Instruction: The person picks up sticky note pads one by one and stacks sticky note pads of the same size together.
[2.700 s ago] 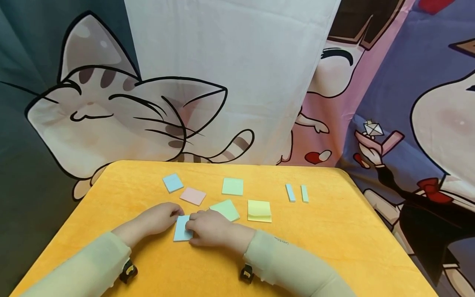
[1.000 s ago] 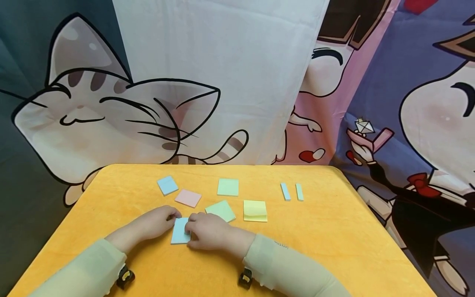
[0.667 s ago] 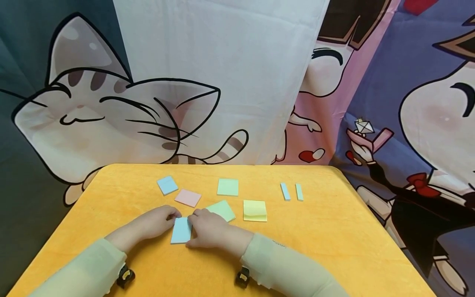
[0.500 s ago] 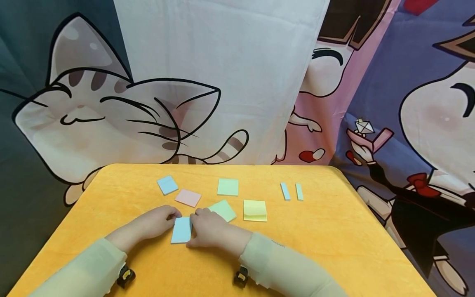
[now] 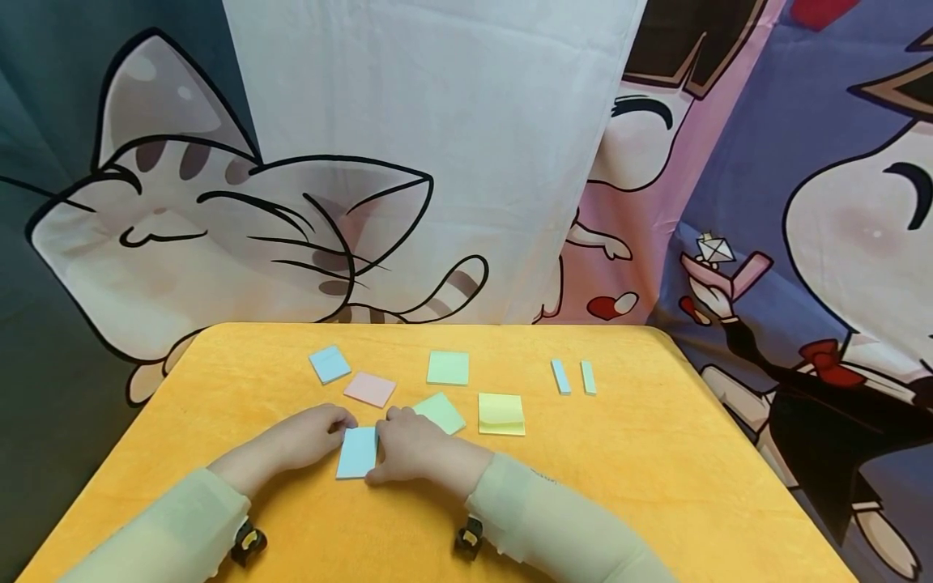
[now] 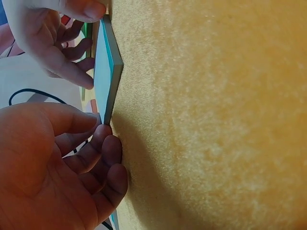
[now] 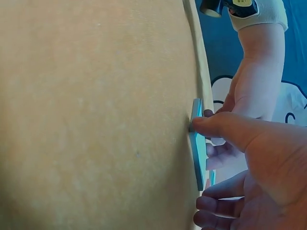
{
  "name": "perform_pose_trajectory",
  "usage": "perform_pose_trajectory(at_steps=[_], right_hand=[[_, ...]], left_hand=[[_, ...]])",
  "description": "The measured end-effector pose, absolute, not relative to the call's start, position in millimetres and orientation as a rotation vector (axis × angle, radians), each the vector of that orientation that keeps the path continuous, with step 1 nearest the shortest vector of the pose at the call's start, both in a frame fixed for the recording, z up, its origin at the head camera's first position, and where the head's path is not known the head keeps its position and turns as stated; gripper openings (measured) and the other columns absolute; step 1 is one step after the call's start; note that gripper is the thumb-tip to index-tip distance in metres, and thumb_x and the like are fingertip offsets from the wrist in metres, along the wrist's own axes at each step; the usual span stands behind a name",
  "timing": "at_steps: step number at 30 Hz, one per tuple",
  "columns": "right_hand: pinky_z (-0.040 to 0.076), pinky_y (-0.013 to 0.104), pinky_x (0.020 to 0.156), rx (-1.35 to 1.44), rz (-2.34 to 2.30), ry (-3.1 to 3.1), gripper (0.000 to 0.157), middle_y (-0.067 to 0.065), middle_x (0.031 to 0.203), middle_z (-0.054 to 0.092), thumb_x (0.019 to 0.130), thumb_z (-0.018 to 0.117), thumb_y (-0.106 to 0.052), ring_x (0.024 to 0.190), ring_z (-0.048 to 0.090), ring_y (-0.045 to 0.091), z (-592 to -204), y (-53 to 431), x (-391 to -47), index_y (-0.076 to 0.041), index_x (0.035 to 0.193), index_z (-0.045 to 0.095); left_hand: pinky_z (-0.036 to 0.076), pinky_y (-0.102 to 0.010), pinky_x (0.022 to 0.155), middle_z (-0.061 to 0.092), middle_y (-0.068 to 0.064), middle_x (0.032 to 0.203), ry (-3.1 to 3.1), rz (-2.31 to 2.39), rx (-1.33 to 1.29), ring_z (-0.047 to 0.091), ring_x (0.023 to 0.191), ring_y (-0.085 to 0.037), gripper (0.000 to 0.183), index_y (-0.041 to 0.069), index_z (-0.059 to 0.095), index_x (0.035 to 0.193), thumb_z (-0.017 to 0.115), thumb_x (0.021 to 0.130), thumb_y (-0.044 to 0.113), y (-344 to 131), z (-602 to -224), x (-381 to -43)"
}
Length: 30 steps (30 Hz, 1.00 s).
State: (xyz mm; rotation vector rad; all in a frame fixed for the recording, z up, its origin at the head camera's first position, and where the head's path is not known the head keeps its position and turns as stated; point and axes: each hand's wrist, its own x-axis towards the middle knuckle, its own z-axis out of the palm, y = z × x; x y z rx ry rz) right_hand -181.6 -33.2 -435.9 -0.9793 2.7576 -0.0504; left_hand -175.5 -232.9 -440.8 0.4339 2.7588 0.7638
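Note:
A light-blue pad of sticky notes [image 5: 357,453] lies on the yellow table between my hands. With thumb and forefinger, my left hand [image 5: 313,433] pinches its far left corner; the left wrist view shows this left hand [image 6: 57,163] close, remaining fingers curled below. My right hand [image 5: 415,445] spans the pad's right edge, thumb at the near corner and fingertips toward the far corner. Along that edge runs a darker blue strip. In the right wrist view, the right thumb [image 7: 211,124] presses the side of the blue pad [image 7: 198,158].
Beyond my hands lie another blue pad [image 5: 330,364], a pink pad [image 5: 370,389], two green pads [image 5: 448,368] [image 5: 440,413] and a yellow pad [image 5: 501,414] with a raised sheet. Narrow blue [image 5: 560,376] and green [image 5: 588,377] strips lie farther right. A printed cloth [image 5: 437,97] hangs behind.
My right fingers have slid rightward off the pad's top to its right edge, so more of the blue surface shows. My left hand keeps its pinch. The head view has shifted slightly.

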Motion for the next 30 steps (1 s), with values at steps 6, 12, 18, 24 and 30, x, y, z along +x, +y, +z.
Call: perform_pose_trajectory(at_steps=[6,12,18,24,30], right_hand=[[0.042,0.026,0.067,-0.965,-0.055,2.745,0.043,-0.004,0.087,0.050,0.077,0.079,-0.055,0.078,0.045,0.014,-435.3,-35.4,-182.1,-0.019,0.092,0.062],[0.042,0.026,0.067,-0.961,-0.049,2.734,0.043,-0.004,0.087,0.052,0.076,0.080,-0.053,0.078,0.046,0.013,-436.4,-37.9,-183.7,-0.017,0.094,0.064],[0.042,0.026,0.066,-0.955,-0.017,2.731,0.043,-0.004,0.087,0.053,0.076,0.080,-0.053,0.076,0.047,0.013,-434.7,-40.3,-184.6,-0.017,0.093,0.066],[0.042,0.027,0.066,-0.965,0.006,2.736,0.044,-0.004,0.086,0.054,0.076,0.080,-0.054,0.075,0.047,0.013,-434.8,-40.8,-185.2,-0.016,0.094,0.068],[0.044,0.027,0.067,-0.980,0.032,2.726,0.042,-0.004,0.085,0.055,0.076,0.079,-0.055,0.075,0.048,0.013,-433.3,-41.1,-185.1,-0.017,0.090,0.068]], left_hand=[[0.046,-0.048,0.090,0.065,-0.001,0.105,2.752,0.770,0.437,0.057,0.097,-0.020,0.017,0.008,0.068,0.108,0.057,0.097,0.006,-232.9,-441.4,-175.5],[0.045,-0.047,0.088,0.065,0.000,0.103,2.752,0.769,0.437,0.057,0.095,-0.019,0.015,0.009,0.068,0.107,0.057,0.097,0.007,-232.7,-441.3,-175.7],[0.046,-0.047,0.088,0.065,0.000,0.102,2.761,0.757,0.441,0.056,0.093,-0.018,0.015,0.009,0.069,0.105,0.058,0.096,0.007,-231.9,-440.0,-176.0],[0.045,-0.048,0.089,0.065,-0.001,0.102,2.759,0.746,0.439,0.056,0.094,-0.019,0.015,0.008,0.069,0.106,0.058,0.096,0.007,-231.4,-439.5,-177.7],[0.045,-0.047,0.087,0.065,-0.001,0.103,2.772,0.754,0.414,0.055,0.093,-0.020,0.016,0.007,0.068,0.108,0.057,0.096,0.009,-233.9,-438.8,-181.9]])
